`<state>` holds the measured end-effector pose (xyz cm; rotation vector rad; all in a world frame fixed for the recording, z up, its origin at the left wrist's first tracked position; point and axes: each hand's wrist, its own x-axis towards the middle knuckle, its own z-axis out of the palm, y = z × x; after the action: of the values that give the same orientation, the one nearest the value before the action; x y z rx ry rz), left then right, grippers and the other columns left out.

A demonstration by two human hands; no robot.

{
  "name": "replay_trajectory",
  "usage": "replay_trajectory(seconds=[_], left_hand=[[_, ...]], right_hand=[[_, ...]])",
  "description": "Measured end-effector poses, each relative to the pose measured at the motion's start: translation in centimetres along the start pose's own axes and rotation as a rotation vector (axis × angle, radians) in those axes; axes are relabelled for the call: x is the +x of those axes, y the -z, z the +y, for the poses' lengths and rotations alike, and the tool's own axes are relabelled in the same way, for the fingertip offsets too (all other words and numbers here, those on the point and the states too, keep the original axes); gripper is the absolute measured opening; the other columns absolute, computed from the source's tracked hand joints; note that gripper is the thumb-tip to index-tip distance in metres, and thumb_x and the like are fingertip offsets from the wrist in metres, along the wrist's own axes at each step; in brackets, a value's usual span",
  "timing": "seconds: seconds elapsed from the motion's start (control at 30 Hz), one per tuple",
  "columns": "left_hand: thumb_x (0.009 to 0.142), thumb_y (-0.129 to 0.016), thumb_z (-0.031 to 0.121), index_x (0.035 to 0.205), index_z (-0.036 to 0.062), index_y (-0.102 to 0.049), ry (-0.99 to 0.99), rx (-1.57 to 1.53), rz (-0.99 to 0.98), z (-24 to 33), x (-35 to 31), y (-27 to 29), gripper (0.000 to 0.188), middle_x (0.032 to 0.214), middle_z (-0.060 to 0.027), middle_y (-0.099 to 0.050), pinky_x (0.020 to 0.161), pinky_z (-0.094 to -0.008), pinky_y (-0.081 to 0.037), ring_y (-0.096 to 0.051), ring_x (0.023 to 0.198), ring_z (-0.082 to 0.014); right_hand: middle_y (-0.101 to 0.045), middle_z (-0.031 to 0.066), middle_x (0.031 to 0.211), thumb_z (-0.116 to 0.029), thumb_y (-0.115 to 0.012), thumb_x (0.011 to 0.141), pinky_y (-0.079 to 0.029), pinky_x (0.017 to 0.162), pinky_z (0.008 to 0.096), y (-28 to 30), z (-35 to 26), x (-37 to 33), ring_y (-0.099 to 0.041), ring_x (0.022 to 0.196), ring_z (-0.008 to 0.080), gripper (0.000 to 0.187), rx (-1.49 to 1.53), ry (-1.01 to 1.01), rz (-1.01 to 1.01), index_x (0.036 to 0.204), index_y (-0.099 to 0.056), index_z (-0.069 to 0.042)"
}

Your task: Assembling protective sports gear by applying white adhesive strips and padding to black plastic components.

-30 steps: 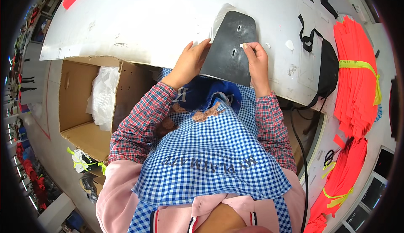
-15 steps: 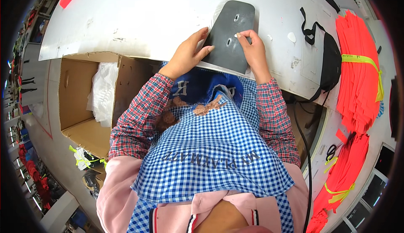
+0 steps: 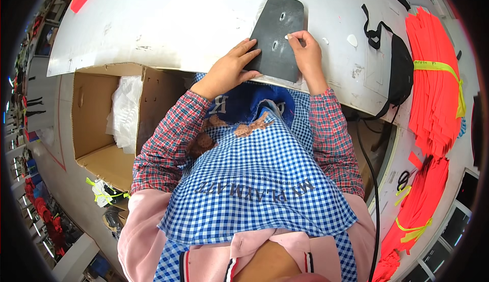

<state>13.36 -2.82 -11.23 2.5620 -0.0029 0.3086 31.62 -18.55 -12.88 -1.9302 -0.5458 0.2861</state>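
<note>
A dark grey template panel [image 3: 281, 19], rounded at its far end, lies flat on the white table. It has two short slots with pale smudges around them. My left hand [image 3: 232, 68] rests at the panel's left edge, fingers apart, its fingertips on the panel and its thumb by the near corner. Between the thumb and forefinger of my right hand [image 3: 307, 55] is a small white piece of chalk [image 3: 287, 37], held just over the panel near the lower slot. The other fingers of that hand are curled.
A white oval piece [image 3: 352, 40] lies right of the panel on the table [image 3: 168, 22]. Beyond it is a black bag [image 3: 401, 73] with a strap. Bundles of orange-red fabric [image 3: 433, 68] stand at the right, scissors [image 3: 403, 180] beside them. An open cardboard box [image 3: 91, 114] sits below the table's left edge.
The panel has shifted slightly left. My left fingers, raised beside it before, now lie down on its edge. My right hand still pinches the chalk over it.
</note>
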Motion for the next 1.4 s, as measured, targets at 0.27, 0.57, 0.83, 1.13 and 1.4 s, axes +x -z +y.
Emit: replay_trajectory(seconds=[0.27,0.57,0.83,1.13,1.4], left_hand=[[0.088,-0.071,0.033,0.136,0.0020,-0.056,-0.003,0.057,-0.001,-0.1,-0.2,-0.3,0.060,0.151,-0.0174,-0.043,0.114,-0.0417,-0.039,-0.034,0.144,-0.0352],[0.084,-0.075,0.028,0.138,0.0023,-0.053,0.024,0.041,-0.003,0.1,-0.2,-0.3,0.063,0.151,-0.0185,-0.042,0.115,-0.0421,-0.038,-0.037,0.142,-0.0359],[0.084,-0.075,0.027,0.136,0.0017,-0.054,0.025,0.022,0.004,0.0,-0.2,-0.3,0.062,0.150,-0.0196,-0.042,0.114,-0.0420,-0.039,-0.037,0.142,-0.0365],[0.087,-0.073,0.030,0.136,-0.0007,-0.054,0.018,0.049,0.002,0.0,-0.2,-0.4,0.061,0.151,-0.0206,-0.042,0.114,-0.0419,-0.038,-0.035,0.144,-0.0363],[0.087,-0.073,0.031,0.134,-0.0006,-0.055,0.010,0.046,0.008,0.2,-0.2,-0.4,0.060,0.150,-0.0202,-0.043,0.114,-0.0420,-0.039,-0.035,0.143,-0.0369]], right_hand=[[-0.065,0.0131,0.087,-0.017,-0.067,0.090,-0.051,0.071,0.0376,0.4,-0.9,-0.1,-0.063,0.076,0.0252,0.015,-0.149,0.108,0.082,0.091,-0.065,-0.002],[-0.065,0.0117,0.087,-0.015,-0.065,0.090,-0.051,0.071,0.0389,0.1,-1.0,0.3,-0.064,0.075,0.0262,0.012,-0.138,0.198,0.127,0.088,-0.063,-0.003],[-0.067,0.0115,0.083,-0.016,-0.064,0.091,-0.051,0.071,0.0394,0.2,-1.4,0.4,-0.065,0.074,0.0268,0.012,-0.208,0.166,0.105,0.088,-0.063,-0.004],[-0.069,0.0116,0.082,-0.016,-0.064,0.092,-0.051,0.070,0.0379,0.3,-0.7,0.0,-0.066,0.073,0.0259,0.013,-0.191,0.211,0.106,0.090,-0.063,-0.003],[-0.070,0.0120,0.084,-0.017,-0.065,0.092,-0.052,0.069,0.0363,0.3,0.0,0.3,-0.067,0.072,0.0244,0.016,-0.181,0.193,0.108,0.097,-0.065,-0.002]])
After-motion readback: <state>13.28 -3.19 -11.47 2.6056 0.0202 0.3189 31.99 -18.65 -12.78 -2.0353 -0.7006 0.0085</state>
